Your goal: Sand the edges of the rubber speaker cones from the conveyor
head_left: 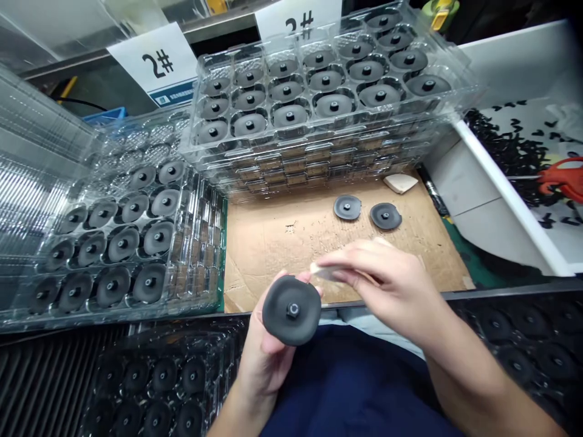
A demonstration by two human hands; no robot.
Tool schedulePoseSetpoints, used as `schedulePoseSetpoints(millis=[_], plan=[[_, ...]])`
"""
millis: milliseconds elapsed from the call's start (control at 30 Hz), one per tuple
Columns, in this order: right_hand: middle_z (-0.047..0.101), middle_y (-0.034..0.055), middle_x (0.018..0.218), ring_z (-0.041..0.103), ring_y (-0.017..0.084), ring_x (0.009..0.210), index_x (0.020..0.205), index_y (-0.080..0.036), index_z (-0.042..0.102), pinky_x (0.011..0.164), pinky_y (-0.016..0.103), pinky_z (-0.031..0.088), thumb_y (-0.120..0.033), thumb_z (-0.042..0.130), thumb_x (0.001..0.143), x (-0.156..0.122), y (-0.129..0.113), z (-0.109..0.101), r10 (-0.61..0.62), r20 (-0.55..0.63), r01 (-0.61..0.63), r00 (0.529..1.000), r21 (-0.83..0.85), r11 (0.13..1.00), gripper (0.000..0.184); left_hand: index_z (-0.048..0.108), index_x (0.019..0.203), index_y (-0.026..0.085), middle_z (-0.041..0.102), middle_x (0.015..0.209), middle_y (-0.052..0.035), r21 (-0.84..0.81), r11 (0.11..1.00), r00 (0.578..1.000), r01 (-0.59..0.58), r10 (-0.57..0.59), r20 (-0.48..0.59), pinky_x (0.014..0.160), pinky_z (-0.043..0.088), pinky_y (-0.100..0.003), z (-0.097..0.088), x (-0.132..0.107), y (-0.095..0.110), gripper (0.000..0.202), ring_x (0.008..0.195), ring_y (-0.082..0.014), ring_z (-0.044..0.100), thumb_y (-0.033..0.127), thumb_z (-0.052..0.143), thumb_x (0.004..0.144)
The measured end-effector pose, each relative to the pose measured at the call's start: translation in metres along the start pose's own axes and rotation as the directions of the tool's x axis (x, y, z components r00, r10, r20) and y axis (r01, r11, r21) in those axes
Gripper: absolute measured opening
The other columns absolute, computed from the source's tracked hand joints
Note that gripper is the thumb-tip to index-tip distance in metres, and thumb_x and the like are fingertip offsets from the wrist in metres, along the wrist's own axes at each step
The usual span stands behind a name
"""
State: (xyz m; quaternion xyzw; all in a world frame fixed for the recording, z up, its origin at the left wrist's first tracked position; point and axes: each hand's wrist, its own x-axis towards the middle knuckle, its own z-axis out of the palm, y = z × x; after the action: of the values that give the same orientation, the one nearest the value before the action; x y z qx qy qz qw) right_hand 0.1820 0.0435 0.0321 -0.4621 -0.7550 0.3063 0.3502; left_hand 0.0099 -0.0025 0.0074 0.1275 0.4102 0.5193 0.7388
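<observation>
My left hand (264, 352) grips a round black rubber disc (291, 309) with a small metal hub at its centre, held face-up above my lap. My right hand (387, 282) is closed in a pinch on a small pale flat piece (324, 271), its tip touching the disc's upper right edge. Two more black discs (347, 207) (385, 216) lie loose on the brown cardboard sheet (273, 243) just beyond my hands.
Stacked clear plastic trays (319, 91) filled with discs stand at the back, another stack (113, 243) at left. Dark trays of discs (150, 382) sit low at left and right. A white bin (505, 182) at right holds several small black parts. Paper signs (157, 60) read "2#".
</observation>
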Motion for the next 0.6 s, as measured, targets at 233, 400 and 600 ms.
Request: schedulePoseSetpoints(millis=[233,400,600], plan=[[0.071,0.002,0.078,0.064,0.017,0.074,0.093,-0.022,0.071,0.068,0.029,0.047,-0.018,0.054,0.087,-0.051,0.064,0.056,0.155,0.164,-0.163,0.974,0.038,0.986,0.018,0.067,0.106,0.029,0.071,0.111,-0.0002,-0.066,0.996,0.992,-0.057,0.064,0.105,0.09,0.05,-0.023,-0.003,0.002,0.006,0.057,0.1,-0.0192,0.066,0.039,0.083,0.052],[0.067,0.0018,0.082,0.058,0.013,0.063,0.106,-0.022,0.065,0.055,0.025,0.046,-0.023,0.049,0.091,-0.029,0.025,0.027,0.247,0.003,-0.247,0.969,0.051,0.968,0.022,0.066,0.108,0.03,0.071,0.112,-0.0002,-0.041,0.998,0.996,-0.037,0.04,0.08,0.087,0.05,-0.02,0.002,0.002,0.002,0.059,0.098,-0.0173,0.066,0.032,0.085,0.052],[0.067,0.0085,0.093,0.062,0.017,0.084,0.11,-0.011,0.061,0.076,0.027,0.051,-0.013,0.045,0.09,0.0,-0.043,0.007,-0.156,0.042,0.147,0.987,0.164,0.975,0.025,0.062,0.114,0.028,0.069,0.114,-0.0023,-0.015,0.999,0.999,0.029,-0.028,0.046,0.09,0.048,-0.021,-0.006,0.001,-0.002,0.054,0.102,-0.0159,0.063,0.03,0.079,0.064]])
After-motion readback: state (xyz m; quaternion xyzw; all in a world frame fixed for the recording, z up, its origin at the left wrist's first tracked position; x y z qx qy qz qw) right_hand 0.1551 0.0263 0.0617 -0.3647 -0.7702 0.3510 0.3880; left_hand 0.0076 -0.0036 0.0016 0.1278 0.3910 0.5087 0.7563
